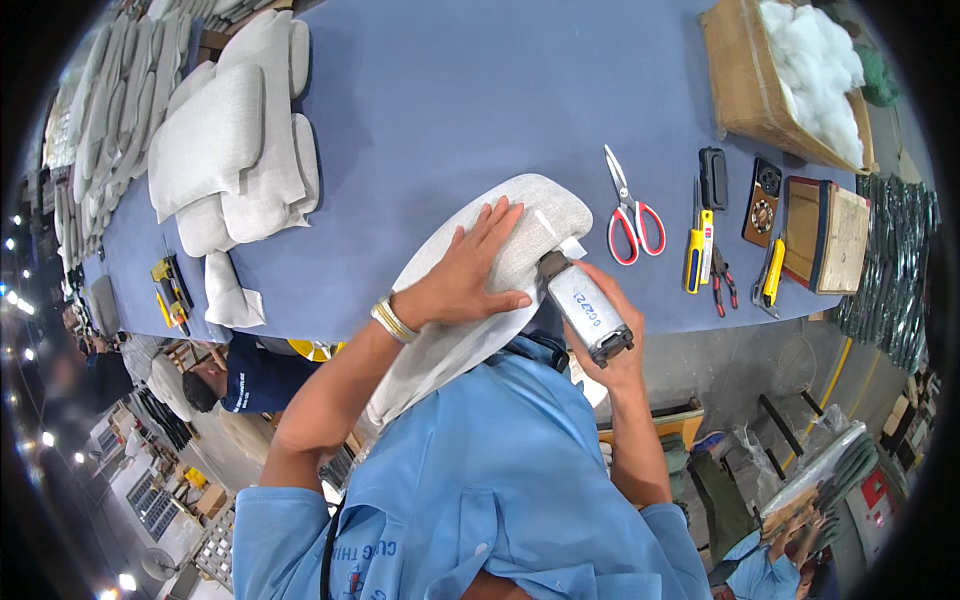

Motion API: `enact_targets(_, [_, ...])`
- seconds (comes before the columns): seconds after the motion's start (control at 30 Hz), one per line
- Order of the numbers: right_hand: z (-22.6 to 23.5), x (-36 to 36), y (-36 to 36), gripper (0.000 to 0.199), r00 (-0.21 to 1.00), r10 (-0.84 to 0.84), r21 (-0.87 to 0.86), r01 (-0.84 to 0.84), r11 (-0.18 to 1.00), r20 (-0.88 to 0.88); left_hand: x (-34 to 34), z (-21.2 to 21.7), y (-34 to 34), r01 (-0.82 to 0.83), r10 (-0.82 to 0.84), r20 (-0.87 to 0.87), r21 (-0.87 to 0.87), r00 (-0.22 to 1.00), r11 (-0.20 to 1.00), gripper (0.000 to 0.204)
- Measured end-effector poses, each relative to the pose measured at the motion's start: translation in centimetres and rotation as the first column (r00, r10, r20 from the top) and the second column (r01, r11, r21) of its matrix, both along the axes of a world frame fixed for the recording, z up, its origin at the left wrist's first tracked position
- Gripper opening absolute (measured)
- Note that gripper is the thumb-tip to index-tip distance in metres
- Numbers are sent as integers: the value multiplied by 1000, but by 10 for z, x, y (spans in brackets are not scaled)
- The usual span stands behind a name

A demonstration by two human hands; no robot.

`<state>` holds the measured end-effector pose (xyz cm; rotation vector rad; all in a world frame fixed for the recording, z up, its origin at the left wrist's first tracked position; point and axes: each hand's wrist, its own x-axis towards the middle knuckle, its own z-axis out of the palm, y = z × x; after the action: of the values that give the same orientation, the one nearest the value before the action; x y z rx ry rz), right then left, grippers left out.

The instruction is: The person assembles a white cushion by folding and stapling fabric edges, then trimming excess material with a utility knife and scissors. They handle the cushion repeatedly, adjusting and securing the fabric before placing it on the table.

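Note:
A light grey fabric-covered cushion panel lies at the table's near edge, partly against my body. My left hand lies flat on it, thumb spread away from the fingers. In my right hand is a grey staple gun with black ends, its nose at the panel's right edge. A small white tab sticks out from the panel beside that nose. My right fingers are mostly hidden behind the tool's body. Red-and-white handled scissors lie just right of the panel, blades pointing away and slightly apart.
Stacked grey cushions stand at the table's left, near another tool. Rightward lie a yellow screwdriver, pliers, a yellow cutter knife, a phone and a carton of white stuffing. Other people work beyond the table.

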<state>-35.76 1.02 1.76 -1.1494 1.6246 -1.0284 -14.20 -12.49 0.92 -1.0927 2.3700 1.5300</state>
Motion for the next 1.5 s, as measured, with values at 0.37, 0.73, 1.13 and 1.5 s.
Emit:
enact_targets(0.37, [-4, 10, 17, 61, 1000, 2, -46, -3, 999, -26, -15, 11, 23, -7, 50, 222, -189, 974, 982, 94])
enact_targets(0.73, [-4, 3, 9, 61, 999, 34, 28, -34, 999, 0, -27, 4, 35, -68, 130, 235, -253, 963, 965, 96])
enact_targets(1.13, [-3, 4, 15, 64, 994, 104, -22, -105, 994, -36, -20, 3, 38, -85, 135, 186, -256, 973, 963, 99])
enact_targets(1.5, [-4, 12, 16, 62, 995, 76, -9, -76, 997, 59, -18, 0, 33, -86, 123, 123, -269, 985, 959, 98])
